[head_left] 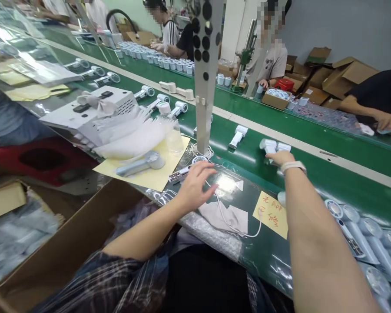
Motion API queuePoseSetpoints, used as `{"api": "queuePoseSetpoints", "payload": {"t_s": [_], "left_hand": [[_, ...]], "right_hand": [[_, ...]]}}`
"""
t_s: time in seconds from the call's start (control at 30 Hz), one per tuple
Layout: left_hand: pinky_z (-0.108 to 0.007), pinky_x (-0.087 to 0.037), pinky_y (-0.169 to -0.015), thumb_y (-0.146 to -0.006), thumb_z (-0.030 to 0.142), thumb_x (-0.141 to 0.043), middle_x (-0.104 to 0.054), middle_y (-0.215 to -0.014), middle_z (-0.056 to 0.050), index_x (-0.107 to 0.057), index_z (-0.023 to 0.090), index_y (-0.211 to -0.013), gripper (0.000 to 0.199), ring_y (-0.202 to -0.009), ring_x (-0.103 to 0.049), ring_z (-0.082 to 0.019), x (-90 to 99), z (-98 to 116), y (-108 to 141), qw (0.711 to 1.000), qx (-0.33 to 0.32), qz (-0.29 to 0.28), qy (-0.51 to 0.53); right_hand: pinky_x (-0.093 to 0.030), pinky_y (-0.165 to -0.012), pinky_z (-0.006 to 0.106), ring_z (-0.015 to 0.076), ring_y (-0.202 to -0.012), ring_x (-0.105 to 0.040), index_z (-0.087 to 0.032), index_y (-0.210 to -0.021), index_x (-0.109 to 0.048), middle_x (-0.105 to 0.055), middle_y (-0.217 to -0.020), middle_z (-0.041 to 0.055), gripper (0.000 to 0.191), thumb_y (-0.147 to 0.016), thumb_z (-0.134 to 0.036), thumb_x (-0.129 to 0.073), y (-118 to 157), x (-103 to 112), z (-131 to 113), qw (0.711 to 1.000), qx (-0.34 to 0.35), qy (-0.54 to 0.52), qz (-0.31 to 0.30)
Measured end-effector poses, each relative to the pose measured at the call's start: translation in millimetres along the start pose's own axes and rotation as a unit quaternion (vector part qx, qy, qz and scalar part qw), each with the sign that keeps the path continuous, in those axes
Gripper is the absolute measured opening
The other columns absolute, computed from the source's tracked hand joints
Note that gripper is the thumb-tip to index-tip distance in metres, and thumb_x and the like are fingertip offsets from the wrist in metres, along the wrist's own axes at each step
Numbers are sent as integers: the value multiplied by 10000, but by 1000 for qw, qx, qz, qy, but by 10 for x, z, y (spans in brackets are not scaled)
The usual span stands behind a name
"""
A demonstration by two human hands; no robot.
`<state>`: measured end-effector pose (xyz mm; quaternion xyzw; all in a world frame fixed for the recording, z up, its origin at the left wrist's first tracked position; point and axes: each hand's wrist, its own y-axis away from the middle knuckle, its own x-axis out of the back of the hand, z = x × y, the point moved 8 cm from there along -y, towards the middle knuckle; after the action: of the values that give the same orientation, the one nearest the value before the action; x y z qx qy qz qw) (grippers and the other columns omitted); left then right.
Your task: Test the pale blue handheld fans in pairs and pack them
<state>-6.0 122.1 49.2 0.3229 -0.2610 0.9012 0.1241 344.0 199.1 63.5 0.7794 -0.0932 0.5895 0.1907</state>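
Observation:
My left hand [197,184] hovers over the near bench with its fingers apart, just right of an opened handheld device [180,174] whose inner parts show. Stretched out to the green conveyor belt, my right hand [280,158] is at a pale blue-white device [268,147]; its fingers are largely hidden, so the grip is unclear. Another such device [238,136] lies on the belt to the left. Below my left hand are a grey cloth [226,217] and a white cable [220,204]. A yellow note [272,214] with red writing lies near my right forearm.
A metal post [203,87] rises between my hands. To the left are a white metal box [117,102], a plastic bottle [173,134] and a cardboard box [68,237]. Several devices [373,243] are piled at the right. People work across the belt.

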Motion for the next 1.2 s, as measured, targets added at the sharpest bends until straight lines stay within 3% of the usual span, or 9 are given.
{"api": "queuePoseSetpoints", "payload": {"t_s": [0.1, 0.23, 0.33, 0.43, 0.5, 0.63, 0.8, 0.97, 1.2], "left_hand": [[-580, -480, -1199, -985, 580, -632, -701, -1417, -170, -687, 210, -1288, 481, -1343, -651, -334, -496, 84, -11, 939, 88, -146, 298], [-473, -557, -1098, -745, 796, -833, -697, -1435, -199, -610, 215, -1447, 939, -1266, -714, -340, -1007, 430, 120, 729, 136, -159, 652], [-375, -607, -926, -635, 863, -855, -807, -1080, -140, -741, 156, -1164, 890, -985, -778, -272, -1246, 486, 272, 682, 189, -111, 698], [-321, -605, -740, -551, 908, -850, -785, -857, -109, -741, 131, -892, 855, -769, -754, -223, -1407, 506, 425, 651, 245, -181, 695], [-322, -612, -725, -550, 932, -826, -790, -873, -119, -739, 132, -873, 867, -780, -761, -232, -1389, 474, 440, 641, 259, -197, 695], [-386, -650, -836, -552, 974, -786, -806, -973, -152, -739, 146, -855, 883, -1013, -792, -334, -1196, 405, 292, 659, 236, -139, 700], [-481, -634, -1009, -563, 985, -774, -801, -1048, -147, -729, 172, -886, 876, -1237, -733, -399, -925, 426, 80, 665, 177, -71, 722], [-507, -628, -1033, -611, 1001, -726, -781, -1098, -127, -663, 192, -800, 833, -1322, -686, -390, -773, 520, -66, 675, 131, -8, 726], [-491, -644, -980, -520, 1046, -710, -782, -1069, -115, -625, 195, -728, 880, -1234, -728, -364, -905, 712, -85, 643, 136, -48, 752]], "right_hand": [[-593, -966, 465, 339, -1087, -738, -111, -1206, -776, -749, -1226, 202, 433, -1006, -472, -643, 600, -144, -137, 999, 43, -22, -3], [-461, -1199, 624, 493, -1473, -522, -139, -1324, -761, -427, -1681, 257, 689, -832, -620, -781, 1894, -538, -435, 967, 214, -78, 116], [-424, -1211, 704, 535, -1614, -329, -164, -1555, -608, -222, -1795, 250, 888, -878, -730, -705, 2582, -801, -307, 955, 232, -116, 141], [-533, -1123, 617, 467, -1505, -526, -219, -1494, -661, -461, -1694, 224, 780, -948, -772, -583, 2693, -953, -53, 943, 248, -219, 24], [-609, -956, 528, 385, -1171, -735, -206, -1224, -763, -752, -1296, 211, 632, -991, -736, -507, 2487, -968, 207, 946, 181, -269, 12], [-560, -817, 487, 360, -928, -689, -245, -729, -542, -688, -832, 154, 379, -905, -568, -634, 2048, -1032, 518, 972, 1, -204, 115], [-578, -809, 422, 286, -870, -731, -254, -827, -532, -721, -849, 106, 299, -932, -528, -586, 2193, -1112, 216, 953, 58, -295, 46], [-588, -656, 330, 214, -658, -717, -233, -1140, -679, -713, -712, 3, 429, -880, -561, -771, 2603, -1143, -150, 841, 109, -507, -153], [-527, -579, 257, 151, -586, -658, -214, -707, -701, -682, -633, 16, 414, -962, -538, -731, 2631, -976, -384, 845, 147, -514, -23]]}}
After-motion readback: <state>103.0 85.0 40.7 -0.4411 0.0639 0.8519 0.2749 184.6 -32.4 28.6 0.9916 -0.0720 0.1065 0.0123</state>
